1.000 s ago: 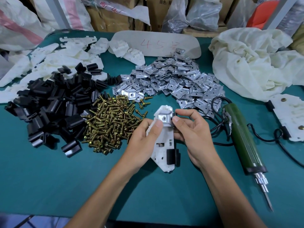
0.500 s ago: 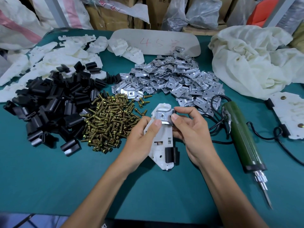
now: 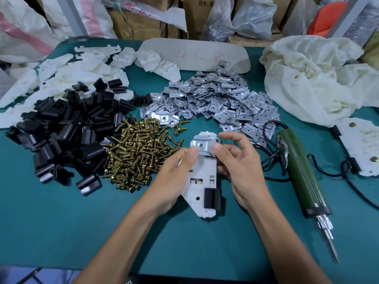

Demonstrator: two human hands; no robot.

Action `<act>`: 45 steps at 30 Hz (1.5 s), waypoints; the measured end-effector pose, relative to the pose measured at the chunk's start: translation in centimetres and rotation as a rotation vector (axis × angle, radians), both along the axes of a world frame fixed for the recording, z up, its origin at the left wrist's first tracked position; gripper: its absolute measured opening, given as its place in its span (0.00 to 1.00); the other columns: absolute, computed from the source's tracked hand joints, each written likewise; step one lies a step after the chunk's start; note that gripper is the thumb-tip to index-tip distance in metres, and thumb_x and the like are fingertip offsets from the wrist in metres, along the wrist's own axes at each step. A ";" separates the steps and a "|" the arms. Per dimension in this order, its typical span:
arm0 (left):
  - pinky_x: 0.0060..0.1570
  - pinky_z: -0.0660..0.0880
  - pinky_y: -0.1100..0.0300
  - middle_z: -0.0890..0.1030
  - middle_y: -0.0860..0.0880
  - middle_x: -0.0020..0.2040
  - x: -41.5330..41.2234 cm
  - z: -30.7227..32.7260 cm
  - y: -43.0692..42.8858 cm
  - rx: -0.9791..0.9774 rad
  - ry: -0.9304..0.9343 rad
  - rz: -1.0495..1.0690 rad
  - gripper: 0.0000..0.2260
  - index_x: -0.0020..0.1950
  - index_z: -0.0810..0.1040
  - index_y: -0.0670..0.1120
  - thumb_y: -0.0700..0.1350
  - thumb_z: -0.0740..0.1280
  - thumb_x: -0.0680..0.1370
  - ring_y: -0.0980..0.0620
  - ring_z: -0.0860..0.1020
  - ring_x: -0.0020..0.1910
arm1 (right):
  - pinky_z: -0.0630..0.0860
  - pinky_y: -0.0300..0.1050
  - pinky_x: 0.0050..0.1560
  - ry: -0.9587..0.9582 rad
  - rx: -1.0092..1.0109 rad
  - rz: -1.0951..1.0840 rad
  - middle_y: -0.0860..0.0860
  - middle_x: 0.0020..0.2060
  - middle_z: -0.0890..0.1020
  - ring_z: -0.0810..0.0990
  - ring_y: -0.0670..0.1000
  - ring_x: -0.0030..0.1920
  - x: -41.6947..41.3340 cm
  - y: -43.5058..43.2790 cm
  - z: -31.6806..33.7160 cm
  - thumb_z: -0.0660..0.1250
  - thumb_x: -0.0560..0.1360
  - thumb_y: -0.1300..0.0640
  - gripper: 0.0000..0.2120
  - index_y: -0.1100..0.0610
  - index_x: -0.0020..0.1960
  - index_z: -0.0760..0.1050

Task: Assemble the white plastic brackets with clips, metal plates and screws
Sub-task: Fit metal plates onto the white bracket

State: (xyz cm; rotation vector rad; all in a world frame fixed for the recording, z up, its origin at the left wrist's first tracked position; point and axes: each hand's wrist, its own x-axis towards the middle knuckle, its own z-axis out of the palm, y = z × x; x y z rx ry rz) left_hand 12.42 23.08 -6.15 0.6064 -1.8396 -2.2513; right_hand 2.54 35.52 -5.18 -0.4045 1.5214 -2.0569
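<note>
Seating a metal plate (image 3: 202, 145) on the top end of the white bracket (image 3: 202, 177), held over the bench's front middle. My left hand (image 3: 176, 171) grips the bracket's left edge, thumb on the plate. My right hand (image 3: 238, 167) pinches plate to bracket. Black clip (image 3: 212, 198) is fitted at the lower end. Hole alignment: cannot tell. Risk: the plate is unscrewed, so freeing a hand for the screws (image 3: 135, 154) at left or the driver (image 3: 301, 171) at right may let it shift.
</note>
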 end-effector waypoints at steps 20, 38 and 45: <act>0.38 0.80 0.58 0.85 0.44 0.53 0.6 0.4 -1.5 0.423 -0.117 -0.205 0.32 0.62 0.83 0.50 0.71 0.55 0.74 0.50 0.84 0.45 | 0.81 0.40 0.41 0.041 -0.002 0.205 0.52 0.48 0.87 0.85 0.49 0.38 -1.3 1.7 0.7 0.81 0.64 0.58 0.23 0.50 0.59 0.86; 0.43 0.80 0.57 0.84 0.43 0.58 0.4 0.5 -1.1 0.398 -0.112 -0.148 0.31 0.62 0.83 0.52 0.71 0.56 0.74 0.48 0.84 0.51 | 0.83 0.43 0.45 0.092 0.119 0.139 0.56 0.52 0.88 0.88 0.55 0.47 -1.5 1.4 -0.1 0.80 0.64 0.59 0.25 0.55 0.58 0.76; 0.56 0.79 0.46 0.85 0.46 0.55 0.5 0.4 0.0 0.053 -0.065 0.004 0.23 0.61 0.81 0.48 0.62 0.55 0.82 0.46 0.83 0.56 | 0.82 0.41 0.40 0.006 0.090 0.147 0.60 0.50 0.88 0.87 0.52 0.42 -2.0 1.3 -0.4 0.78 0.68 0.56 0.24 0.57 0.62 0.76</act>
